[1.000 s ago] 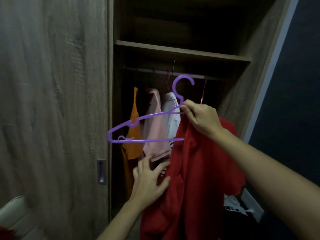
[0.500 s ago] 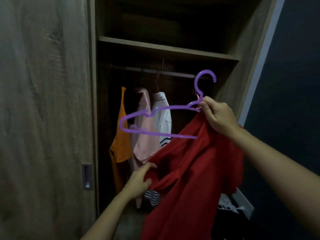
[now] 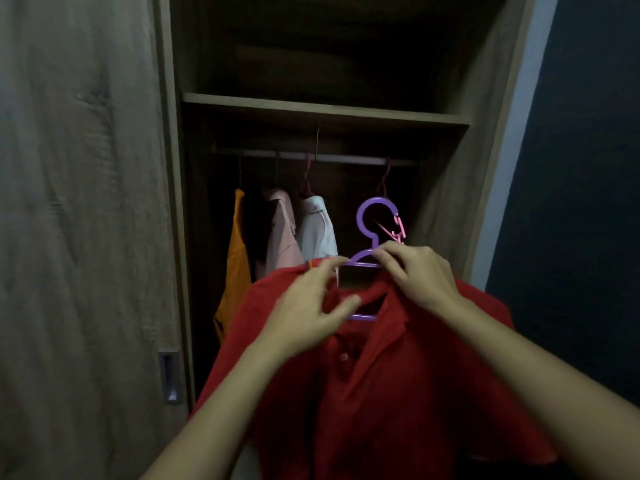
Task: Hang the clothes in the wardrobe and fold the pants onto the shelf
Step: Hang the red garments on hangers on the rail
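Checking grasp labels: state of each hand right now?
Left hand: pinching the red shirt at its collar.
Right hand: closed on the purple hanger at its neck.

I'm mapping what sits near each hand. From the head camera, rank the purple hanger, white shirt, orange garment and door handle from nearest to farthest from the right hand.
1. purple hanger: pinched in the right hand.
2. white shirt: hanging just left.
3. orange garment: farther left on the rail.
4. door handle: far lower left, on the sliding door.

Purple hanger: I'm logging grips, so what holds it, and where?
The right hand pinches the purple hanger at its neck, below the hook; the left hand grips the red shirt at the collar.
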`<act>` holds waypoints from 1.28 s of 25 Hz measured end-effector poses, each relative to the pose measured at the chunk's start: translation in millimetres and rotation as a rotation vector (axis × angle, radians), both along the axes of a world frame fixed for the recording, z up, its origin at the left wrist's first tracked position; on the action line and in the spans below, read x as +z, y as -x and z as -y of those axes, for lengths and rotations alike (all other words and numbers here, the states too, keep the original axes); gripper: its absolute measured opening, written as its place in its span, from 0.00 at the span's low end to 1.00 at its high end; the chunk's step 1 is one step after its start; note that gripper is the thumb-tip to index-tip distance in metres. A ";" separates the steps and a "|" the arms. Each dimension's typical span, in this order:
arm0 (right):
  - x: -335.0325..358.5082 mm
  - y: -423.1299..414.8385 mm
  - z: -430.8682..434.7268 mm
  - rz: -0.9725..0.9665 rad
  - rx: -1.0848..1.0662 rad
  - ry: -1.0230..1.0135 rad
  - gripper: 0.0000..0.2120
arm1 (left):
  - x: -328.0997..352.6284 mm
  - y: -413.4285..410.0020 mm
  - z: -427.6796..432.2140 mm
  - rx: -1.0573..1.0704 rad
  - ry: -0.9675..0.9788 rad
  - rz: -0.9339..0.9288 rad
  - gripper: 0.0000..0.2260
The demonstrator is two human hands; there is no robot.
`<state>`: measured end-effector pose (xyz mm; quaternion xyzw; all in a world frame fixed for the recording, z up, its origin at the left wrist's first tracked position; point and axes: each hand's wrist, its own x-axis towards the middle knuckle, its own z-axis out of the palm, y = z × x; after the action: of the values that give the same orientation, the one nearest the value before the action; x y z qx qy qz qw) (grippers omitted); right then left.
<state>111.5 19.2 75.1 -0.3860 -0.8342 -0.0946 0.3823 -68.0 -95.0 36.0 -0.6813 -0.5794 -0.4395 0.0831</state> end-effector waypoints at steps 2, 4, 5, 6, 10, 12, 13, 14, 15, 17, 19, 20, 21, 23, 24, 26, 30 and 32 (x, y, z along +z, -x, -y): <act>5.2 -11.0 -3.1 -0.081 0.051 0.043 0.11 | 7.6 25.2 0.7 0.197 -0.126 -0.106 0.26; 10.2 -11.9 -7.0 -0.117 0.125 0.045 0.13 | 17.0 43.8 -3.3 0.297 -0.013 -0.280 0.27; 12.0 -10.1 -7.8 -0.106 0.147 0.046 0.14 | 19.7 49.8 -5.7 0.264 0.031 -0.311 0.24; 12.7 -9.6 -8.5 -0.083 0.160 0.034 0.16 | 22.2 54.6 -6.5 0.208 0.049 -0.294 0.22; 10.8 -30.1 -14.6 -0.076 0.124 -0.018 0.27 | 36.7 85.6 -0.5 0.051 -0.018 -0.007 0.20; 8.3 -42.4 -19.5 -0.122 0.152 0.057 0.28 | 39.7 91.8 1.5 0.029 -0.017 0.051 0.15; 8.2 -46.1 -22.3 -0.130 0.174 0.098 0.28 | 40.0 91.3 2.0 0.014 -0.022 0.086 0.12; 8.1 -48.1 -25.5 -0.114 0.195 0.128 0.26 | 40.3 89.7 3.4 -0.012 -0.026 0.130 0.07; 6.9 -48.9 -28.6 -0.078 0.204 0.144 0.24 | 40.5 89.9 4.5 -0.047 -0.019 0.171 0.05; 3.6 -49.2 -31.6 -0.037 0.168 0.142 0.20 | 44.3 96.9 7.2 -0.093 0.000 0.185 0.12; 1.9 -50.2 -34.9 -0.127 0.133 0.107 0.19 | 49.9 108.7 9.5 -0.084 0.025 0.128 0.17; 3.0 -49.9 -34.0 -0.164 0.134 0.091 0.18 | 51.7 113.5 11.5 -0.056 0.039 0.083 0.17; 5.8 -49.1 -31.6 -0.186 0.141 0.082 0.18 | 50.9 119.1 12.5 -0.025 0.048 0.059 0.18; 12.3 -49.0 -27.6 -0.235 0.154 0.096 0.17 | 41.2 130.6 13.2 0.005 0.073 0.129 0.19; 15.8 -49.8 -25.8 -0.260 0.151 0.097 0.16 | 33.7 137.1 13.3 0.012 0.086 0.196 0.18; 21.3 -53.8 -25.5 -0.292 0.123 0.072 0.16 | 13.1 148.6 17.0 0.027 0.169 0.248 0.16; 24.6 -65.3 -22.0 -0.259 0.093 0.072 0.12 | -10.1 167.2 24.7 0.205 0.603 0.067 0.10; 19.3 -68.0 -18.5 -0.255 0.119 0.088 0.10 | 2.4 159.4 33.7 0.199 0.616 0.022 0.19</act>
<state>179.5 37.7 94.4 -0.3612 -0.8036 0.0149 0.4728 -227.4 -128.7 38.4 -0.6098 -0.7497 -0.2406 -0.0905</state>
